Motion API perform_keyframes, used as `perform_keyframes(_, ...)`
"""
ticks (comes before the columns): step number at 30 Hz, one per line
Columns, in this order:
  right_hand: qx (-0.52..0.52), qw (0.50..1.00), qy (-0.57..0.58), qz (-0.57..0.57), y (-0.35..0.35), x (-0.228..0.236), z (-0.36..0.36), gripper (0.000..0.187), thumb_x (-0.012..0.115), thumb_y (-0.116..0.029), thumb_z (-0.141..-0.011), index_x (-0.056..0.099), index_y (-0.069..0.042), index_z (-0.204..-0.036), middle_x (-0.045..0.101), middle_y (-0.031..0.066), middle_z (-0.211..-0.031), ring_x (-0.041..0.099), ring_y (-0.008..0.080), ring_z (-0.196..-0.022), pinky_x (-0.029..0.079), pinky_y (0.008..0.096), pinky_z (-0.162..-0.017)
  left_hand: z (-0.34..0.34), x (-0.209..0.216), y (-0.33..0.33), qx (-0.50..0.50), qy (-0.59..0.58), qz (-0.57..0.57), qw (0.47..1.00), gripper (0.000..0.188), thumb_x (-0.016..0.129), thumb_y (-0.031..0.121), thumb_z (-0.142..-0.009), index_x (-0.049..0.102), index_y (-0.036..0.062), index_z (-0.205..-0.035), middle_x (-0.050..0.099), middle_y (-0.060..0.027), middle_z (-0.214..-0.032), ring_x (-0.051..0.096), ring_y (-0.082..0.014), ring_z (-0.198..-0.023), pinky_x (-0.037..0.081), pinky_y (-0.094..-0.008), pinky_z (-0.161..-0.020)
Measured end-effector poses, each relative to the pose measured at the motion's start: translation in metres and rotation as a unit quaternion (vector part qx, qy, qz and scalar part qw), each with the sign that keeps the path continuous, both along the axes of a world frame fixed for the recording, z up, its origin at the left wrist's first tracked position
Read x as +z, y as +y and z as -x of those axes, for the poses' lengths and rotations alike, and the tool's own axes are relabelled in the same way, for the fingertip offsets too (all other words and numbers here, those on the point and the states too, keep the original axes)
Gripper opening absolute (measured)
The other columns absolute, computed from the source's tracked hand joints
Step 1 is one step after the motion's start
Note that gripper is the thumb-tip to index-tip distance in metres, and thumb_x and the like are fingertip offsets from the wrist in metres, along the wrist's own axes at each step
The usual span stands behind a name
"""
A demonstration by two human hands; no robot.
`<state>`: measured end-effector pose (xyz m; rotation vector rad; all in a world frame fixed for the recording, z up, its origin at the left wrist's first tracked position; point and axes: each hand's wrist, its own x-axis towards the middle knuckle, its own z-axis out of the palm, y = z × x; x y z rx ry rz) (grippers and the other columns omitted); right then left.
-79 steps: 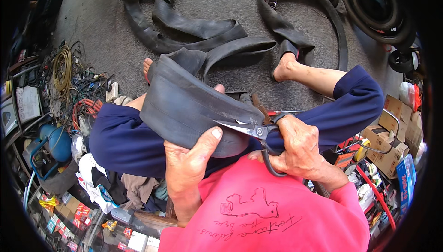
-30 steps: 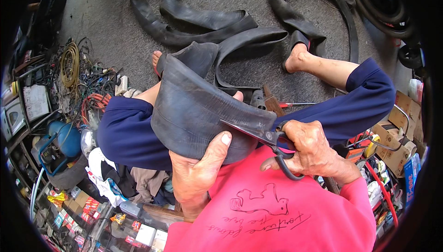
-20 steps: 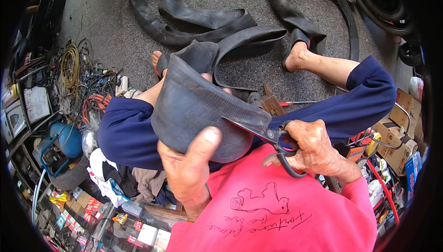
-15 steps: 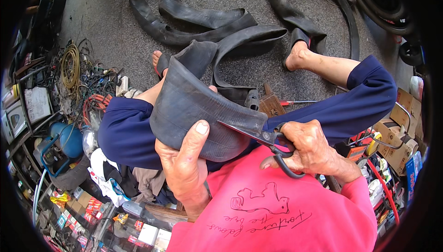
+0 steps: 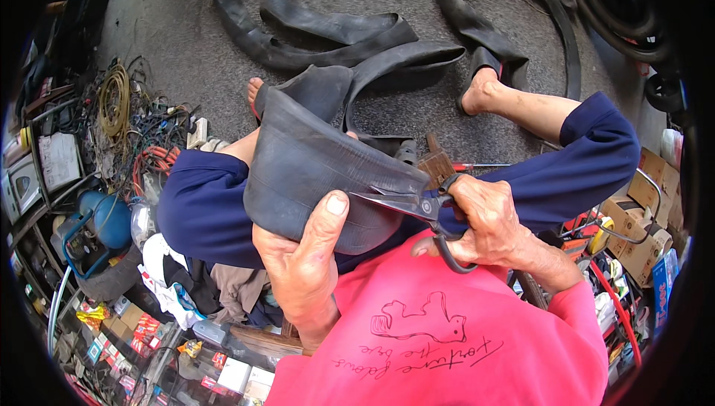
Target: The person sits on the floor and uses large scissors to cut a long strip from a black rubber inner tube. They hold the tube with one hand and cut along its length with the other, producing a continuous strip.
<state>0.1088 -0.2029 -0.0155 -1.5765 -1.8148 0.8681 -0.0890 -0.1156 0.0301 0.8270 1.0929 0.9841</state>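
Observation:
A wide black rubber inner tube (image 5: 309,164), cut into a flat curved band, is held up in front of me over my lap. My left hand (image 5: 304,276) grips its near edge, the thumb lying on the outer face and most of the fingers hidden behind the rubber. In my right hand (image 5: 488,216) is a pair of scissors (image 5: 426,208) with black handles. Their blades point left across the right part of the band, slightly apart, the tips close to my left thumb. Whether the rubber lies between the blades, I cannot tell.
Long black tube strips (image 5: 328,30) lie on the grey floor beyond my feet. A small wooden block (image 5: 436,164) is between my legs. Tangled cables (image 5: 141,123) and a blue tank (image 5: 108,216) are at left, cardboard boxes (image 5: 633,216) at right, and small packages (image 5: 141,328) at lower left.
The scissors' handles have spread and moved slightly up and left with my right hand, and the blades have parted. My left thumb has shifted a little right along the rubber.

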Motion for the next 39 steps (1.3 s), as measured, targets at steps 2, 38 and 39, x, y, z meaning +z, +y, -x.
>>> perform_keyframes(2,0.017,1.000,-0.023,-0.003,0.004,0.002,-0.002,0.066,0.086,-0.054,-0.066,0.053,0.002,-0.077,0.051,0.0117,-0.065,0.054,0.0266,-0.052,0.043,0.0350,-0.047,-0.002,0.001,-0.003,0.007,0.016,-0.004,1.000,0.056,0.060,-0.008,-0.086,0.041,-0.0089,-0.139,0.062,-0.0243,-0.123,0.062,-0.0299,-0.115,0.047,-0.0392,-0.102)
perform_keyframes(38,0.118,0.992,-0.031,0.013,0.028,-0.006,-0.028,0.070,0.083,-0.060,-0.064,0.049,-0.001,-0.080,0.046,0.0117,-0.069,0.054,0.0304,-0.056,0.043,0.0388,-0.051,0.007,-0.004,0.007,-0.045,-0.100,0.032,0.993,0.079,0.059,-0.006,-0.077,0.026,-0.0069,-0.148,0.051,-0.0320,-0.136,0.053,-0.0366,-0.127,0.039,-0.0454,-0.109)
perform_keyframes(39,0.113,0.993,-0.024,0.012,0.029,-0.007,-0.026,0.072,0.084,-0.060,-0.061,0.048,-0.001,-0.080,0.045,0.0116,-0.068,0.051,0.0308,-0.055,0.042,0.0389,-0.051,0.006,-0.004,0.007,-0.051,-0.120,0.033,0.991,0.080,0.059,-0.006,-0.077,0.024,-0.0067,-0.149,0.050,-0.0329,-0.136,0.053,-0.0377,-0.127,0.039,-0.0464,-0.109)
